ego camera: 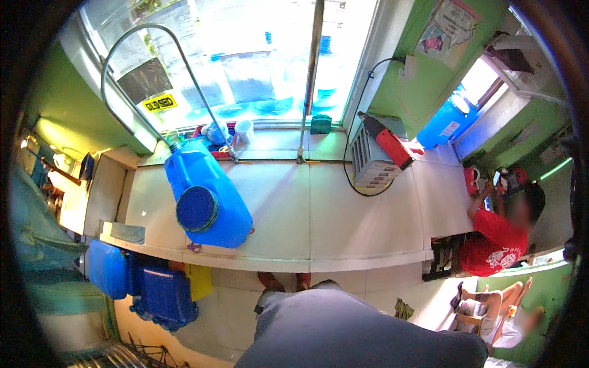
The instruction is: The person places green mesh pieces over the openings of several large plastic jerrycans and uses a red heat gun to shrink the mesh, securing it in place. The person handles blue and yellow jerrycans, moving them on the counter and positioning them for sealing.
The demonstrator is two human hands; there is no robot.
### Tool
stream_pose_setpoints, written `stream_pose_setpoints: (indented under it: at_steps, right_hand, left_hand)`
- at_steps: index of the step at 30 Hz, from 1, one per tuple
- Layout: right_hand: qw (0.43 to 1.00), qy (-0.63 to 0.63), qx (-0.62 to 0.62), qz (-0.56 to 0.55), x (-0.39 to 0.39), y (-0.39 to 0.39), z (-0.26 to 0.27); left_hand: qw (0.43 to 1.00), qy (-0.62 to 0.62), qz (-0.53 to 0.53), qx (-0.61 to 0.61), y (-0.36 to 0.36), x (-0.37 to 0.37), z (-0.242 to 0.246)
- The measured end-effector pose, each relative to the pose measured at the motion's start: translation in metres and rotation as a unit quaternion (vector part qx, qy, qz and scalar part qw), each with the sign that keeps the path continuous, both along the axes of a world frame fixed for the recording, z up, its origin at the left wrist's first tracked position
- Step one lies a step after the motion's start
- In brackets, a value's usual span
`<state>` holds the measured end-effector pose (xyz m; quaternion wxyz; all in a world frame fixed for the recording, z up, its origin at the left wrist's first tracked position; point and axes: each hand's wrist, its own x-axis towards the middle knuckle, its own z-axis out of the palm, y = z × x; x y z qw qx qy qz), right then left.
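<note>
Neither of my hands is in view. Before me, on the tiled counter [276, 207], a blue plastic water container [225, 198] lies on its side with a round dark blue cap [197, 208] towards me. A curved filling pipe [181, 50] arches above its far end, and part of the pipe reaches down to the container's small neck. A second, straight metal pipe [313, 69] stands at the back of the counter. To the right, a red and black heat gun [391, 145] rests on a grey slatted box [375, 161], with a black cable around it.
A red basket [224, 155] and a white cup [244, 130] stand by the window. More blue containers [165, 292] are under the counter at left. A person in a red shirt [494, 241] sits at right; another person [501, 317] sits near the green wall. A cloth [403, 309] lies on the floor.
</note>
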<state>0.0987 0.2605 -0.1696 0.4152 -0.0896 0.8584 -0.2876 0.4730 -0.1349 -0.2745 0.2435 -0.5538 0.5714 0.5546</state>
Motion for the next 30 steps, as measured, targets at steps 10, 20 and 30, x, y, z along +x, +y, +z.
stream_pose_setpoints:
  at_steps: [10, 20, 30]
  right_hand:
    - [0.997, -0.050, 0.034, 0.048, 0.026, -0.003, -0.014]
    - [0.933, 0.194, -0.082, 0.290, -0.035, -0.214, 0.116]
    - [0.793, 0.343, -0.427, 0.267, -0.030, -0.542, 0.207]
  left_hand:
    - [0.999, -0.004, -0.035, -0.027, -0.031, 0.066, 0.040]
    - [0.790, 0.051, -0.610, 0.009, -0.180, 0.033, 0.074]
    - [0.617, 0.445, -0.335, -0.556, -0.228, -0.254, 0.297]
